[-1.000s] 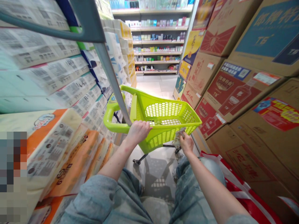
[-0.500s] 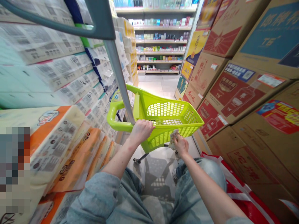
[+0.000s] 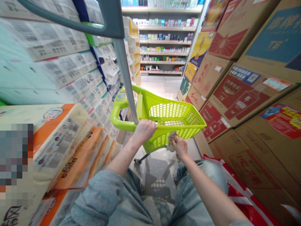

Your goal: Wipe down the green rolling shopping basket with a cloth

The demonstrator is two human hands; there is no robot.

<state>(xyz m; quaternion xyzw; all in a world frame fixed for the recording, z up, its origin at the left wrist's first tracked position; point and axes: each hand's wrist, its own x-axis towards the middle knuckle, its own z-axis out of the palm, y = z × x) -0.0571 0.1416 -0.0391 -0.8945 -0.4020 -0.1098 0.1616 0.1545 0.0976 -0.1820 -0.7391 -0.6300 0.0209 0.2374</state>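
A lime-green shopping cart (image 3: 164,105) with a perforated basket stands in front of me. My left hand (image 3: 146,130) is closed over the near top rim of its basket, beside the grey metal pole (image 3: 127,78). In my right hand (image 3: 180,147) a crumpled, light patterned cloth (image 3: 171,141) is pinched against the outside of the basket's near side wall. The pole rises from the cart toward a dark grey handle (image 3: 110,23) at the upper left. Inside the basket, only the perforated floor and walls show.
Stacked cardboard cartons (image 3: 244,94) line the right side. Packs of tissue paper (image 3: 63,131) are piled on the left. A red bag (image 3: 246,197) lies by my right knee. Shelves of small goods (image 3: 164,40) stand at the aisle's far end.
My right hand with the cloth has shifted slightly left along the basket's side. My left hand keeps its grip on the rim. The view has turned a little to the left.
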